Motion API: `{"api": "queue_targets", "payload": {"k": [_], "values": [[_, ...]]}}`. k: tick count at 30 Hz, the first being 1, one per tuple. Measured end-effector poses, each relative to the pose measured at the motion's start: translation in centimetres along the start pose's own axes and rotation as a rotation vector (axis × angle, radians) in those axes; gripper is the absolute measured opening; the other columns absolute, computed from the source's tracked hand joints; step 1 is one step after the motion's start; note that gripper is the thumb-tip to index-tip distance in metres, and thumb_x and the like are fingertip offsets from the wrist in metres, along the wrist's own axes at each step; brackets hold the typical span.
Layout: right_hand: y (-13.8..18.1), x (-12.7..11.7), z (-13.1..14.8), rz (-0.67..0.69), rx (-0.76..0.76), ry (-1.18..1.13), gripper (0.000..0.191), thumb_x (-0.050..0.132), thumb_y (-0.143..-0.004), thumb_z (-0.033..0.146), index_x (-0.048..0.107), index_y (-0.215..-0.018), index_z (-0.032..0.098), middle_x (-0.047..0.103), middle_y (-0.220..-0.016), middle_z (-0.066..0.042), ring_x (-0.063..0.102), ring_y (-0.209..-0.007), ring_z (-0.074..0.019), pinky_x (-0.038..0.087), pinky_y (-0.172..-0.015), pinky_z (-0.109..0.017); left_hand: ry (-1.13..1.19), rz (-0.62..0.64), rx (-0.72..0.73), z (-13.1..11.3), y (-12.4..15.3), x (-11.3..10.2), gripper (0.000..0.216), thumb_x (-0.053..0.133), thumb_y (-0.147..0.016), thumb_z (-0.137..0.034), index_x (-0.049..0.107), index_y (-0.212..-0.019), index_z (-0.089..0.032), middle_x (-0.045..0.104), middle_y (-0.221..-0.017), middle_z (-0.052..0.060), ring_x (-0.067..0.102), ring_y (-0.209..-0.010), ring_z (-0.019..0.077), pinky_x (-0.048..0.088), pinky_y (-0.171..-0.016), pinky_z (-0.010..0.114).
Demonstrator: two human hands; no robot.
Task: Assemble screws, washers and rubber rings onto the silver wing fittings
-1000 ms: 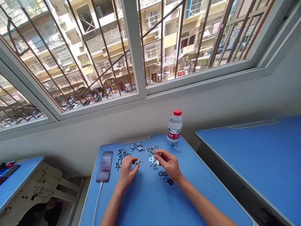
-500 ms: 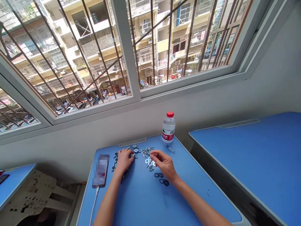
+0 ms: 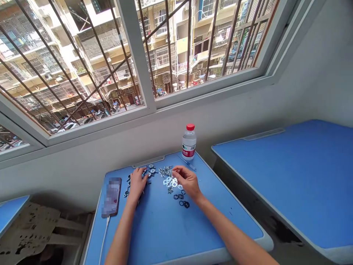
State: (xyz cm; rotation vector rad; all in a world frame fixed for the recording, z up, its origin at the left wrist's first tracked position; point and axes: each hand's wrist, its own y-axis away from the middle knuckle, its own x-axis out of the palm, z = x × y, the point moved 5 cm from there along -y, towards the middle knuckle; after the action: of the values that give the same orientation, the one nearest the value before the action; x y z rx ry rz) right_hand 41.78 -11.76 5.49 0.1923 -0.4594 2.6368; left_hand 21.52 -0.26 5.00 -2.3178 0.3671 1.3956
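Observation:
My left hand rests palm down at the far left of the blue desk, fingers apart over small dark-and-silver metal assemblies. My right hand is closed in a pinch above the flat silver rings; what is between thumb and fingertips is too small or hidden to make out. Beside its fingertips lies a pile of silver screws. Tiny metal nuts or similar pieces sit below the rings. Several black rings lie nearer to me, under the right wrist.
A water bottle with a red cap stands at the far right corner, a blue screwdriver-like tool beside it. A phone with a white cable lies at left. Another blue desk stands right, beyond a gap.
The view has shifted, so the desk appears further left and higher. My left thumb and fingers are spread wider over the assemblies. My right hand remains pinched near the screws.

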Motion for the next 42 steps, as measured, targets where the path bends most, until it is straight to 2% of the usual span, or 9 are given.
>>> {"api": "queue_targets", "payload": {"k": [5,9,13,18,27,30,34,38,42], "values": [[0.0,-0.2,-0.1,-0.009,0.005,-0.002,0.031,0.072,-0.077,0.047,0.067,-0.083,0.018,0.049,-0.059,0.003,0.043,-0.049,-0.0108,0.042,-0.042,-0.023,0.083,-0.013,-0.001,1.2,2.7,-2.7,0.019,0.049,-0.086,-0.021,0.067,-0.091,-0.019,0.067,-0.091,0.006,0.064,-0.083,0.0205,0.048,-0.076,0.032],[0.2,-0.2,-0.1,0.007,-0.002,0.01,0.026,0.071,-0.079,0.043,0.067,-0.084,0.018,0.05,-0.06,0.003,0.044,-0.05,-0.011,0.042,-0.043,-0.023,0.112,0.013,-0.021,1.7,6.4,-3.9,0.016,0.05,-0.085,-0.026,0.065,-0.082,-0.02,0.066,-0.085,0.004,0.063,-0.076,0.0193,0.05,-0.07,0.03],[0.4,-0.1,-0.1,0.029,0.001,0.037,0.024,0.07,-0.081,0.042,0.067,-0.084,0.019,0.051,-0.06,0.003,0.044,-0.05,-0.0112,0.042,-0.045,-0.023,0.136,0.062,-0.112,2.7,9.6,-3.6,0.018,0.056,-0.082,-0.031,0.066,-0.093,-0.021,0.065,-0.095,0.006,0.063,-0.085,0.0225,0.051,-0.074,0.033],[0.5,0.0,0.1,0.035,-0.006,0.065,0.024,0.07,-0.081,0.042,0.067,-0.084,0.018,0.051,-0.06,0.003,0.045,-0.05,-0.0114,0.041,-0.045,-0.024,0.057,0.05,-0.167,3.5,11.7,-2.8,0.028,0.06,-0.078,-0.027,0.065,-0.105,-0.022,0.064,-0.105,0.008,0.061,-0.103,0.0284,0.048,-0.089,0.041],[0.6,0.1,0.3,0.04,-0.009,0.097,0.028,0.07,-0.08,0.046,0.066,-0.083,0.018,0.053,-0.061,0.002,0.046,-0.049,-0.0118,0.042,-0.045,-0.025,0.067,0.043,-0.249,3.8,14.9,-2.9,0.018,0.055,-0.084,-0.031,0.061,-0.097,-0.022,0.064,-0.098,0.007,0.062,-0.096,0.0259,0.049,-0.085,0.038],[0.6,0.1,0.5,0.036,-0.011,0.11,0.032,0.069,-0.08,0.051,0.066,-0.082,0.019,0.054,-0.061,0.001,0.046,-0.048,-0.012,0.043,-0.044,-0.026,0.116,0.091,-0.262,3.1,16.2,-2.4,0.018,0.056,-0.084,-0.034,0.062,-0.095,-0.022,0.064,-0.091,0.007,0.063,-0.086,0.0248,0.05,-0.077,0.036],[0.7,0.3,0.5,0.036,-0.004,0.116,0.035,0.069,-0.078,0.054,0.066,-0.081,0.019,0.053,-0.059,0.001,0.046,-0.049,-0.0123,0.044,-0.043,-0.025,0.183,0.153,-0.223,0.9,16.9,-1.1,0.021,0.06,-0.079,-0.024,0.064,-0.1,-0.023,0.065,-0.091,0.005,0.063,-0.083,0.0226,0.051,-0.077,0.034],[0.6,0.2,0.3,0.035,0.01,0.101,0.035,0.07,-0.078,0.053,0.066,-0.082,0.018,0.051,-0.058,0.002,0.045,-0.049,-0.0123,0.044,-0.043,-0.025,0.193,0.253,-0.13,-1.6,16.0,0.7,0.028,0.056,-0.077,-0.011,0.063,-0.102,-0.023,0.065,-0.093,0.005,0.064,-0.083,0.0208,0.05,-0.075,0.03],[0.0,-0.5,0.1,0.004,0.01,0.095,0.033,0.069,-0.079,0.05,0.066,-0.085,0.018,0.052,-0.06,0.002,0.046,-0.05,-0.0122,0.042,-0.044,-0.024,0.063,0.298,-0.055,-3.5,13.9,1.8,0.024,0.054,-0.083,-0.013,0.062,-0.104,-0.022,0.067,-0.092,0.005,0.065,-0.083,0.0229,0.047,-0.072,0.031]]}}
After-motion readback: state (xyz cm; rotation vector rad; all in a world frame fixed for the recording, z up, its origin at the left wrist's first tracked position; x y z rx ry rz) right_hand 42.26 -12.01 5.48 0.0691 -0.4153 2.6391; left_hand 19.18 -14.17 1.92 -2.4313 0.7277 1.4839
